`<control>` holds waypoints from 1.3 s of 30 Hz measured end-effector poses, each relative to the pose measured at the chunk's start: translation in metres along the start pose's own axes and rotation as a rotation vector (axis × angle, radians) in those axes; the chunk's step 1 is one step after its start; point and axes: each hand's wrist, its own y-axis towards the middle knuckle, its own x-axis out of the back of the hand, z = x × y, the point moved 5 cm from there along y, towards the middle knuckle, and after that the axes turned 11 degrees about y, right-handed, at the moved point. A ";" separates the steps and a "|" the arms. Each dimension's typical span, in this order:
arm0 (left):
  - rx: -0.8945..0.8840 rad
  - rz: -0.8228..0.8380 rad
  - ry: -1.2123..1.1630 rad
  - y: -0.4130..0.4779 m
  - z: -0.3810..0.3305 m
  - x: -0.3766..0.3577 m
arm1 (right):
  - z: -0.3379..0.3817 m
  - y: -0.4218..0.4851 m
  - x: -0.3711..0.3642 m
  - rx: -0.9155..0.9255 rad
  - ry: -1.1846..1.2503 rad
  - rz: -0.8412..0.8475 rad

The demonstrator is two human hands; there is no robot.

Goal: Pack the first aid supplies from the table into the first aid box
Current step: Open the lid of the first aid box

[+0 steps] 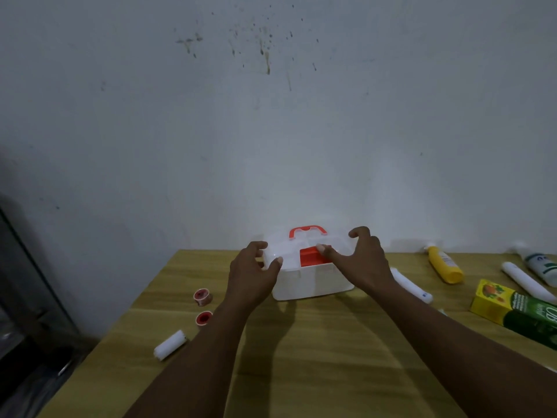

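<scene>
Both hands are on the box's lid: the left hand curls over its left corner, thumb against the near edge, fingers spread, and the right hand is splayed across the right side, thumb by the orange latch. Between them the first aid box sits shut on the table, long axis left to right, orange handle on top. Risk: if the latch stays caught, the light box may tip or slide. Outward, tape rolls and a bandage roll lie left of the grip; tubes, a yellow bottle and a carton lie right.
</scene>
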 end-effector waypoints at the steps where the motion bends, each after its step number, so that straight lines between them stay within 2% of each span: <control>1: -0.007 -0.019 0.015 -0.002 -0.001 0.001 | -0.001 -0.001 0.002 0.018 0.008 -0.002; 11: -0.073 -0.270 0.045 -0.021 -0.036 0.052 | 0.037 -0.030 0.054 0.104 -0.014 -0.109; 18: -0.053 -0.288 -0.016 -0.019 -0.050 0.059 | 0.057 -0.019 0.069 0.085 -0.059 -0.145; 22: -0.039 -0.283 -0.099 -0.006 -0.058 0.062 | 0.071 0.002 0.073 0.041 -0.138 -0.107; 27: 0.070 -0.199 -0.227 0.023 -0.051 0.047 | 0.065 0.041 0.072 -0.043 -0.008 -0.045; 32: 0.172 0.021 -0.293 0.049 -0.040 0.015 | 0.041 0.068 0.059 -0.111 0.259 0.019; 39: 0.200 0.242 -0.210 0.047 -0.022 -0.023 | -0.027 0.060 0.024 -0.428 0.376 0.219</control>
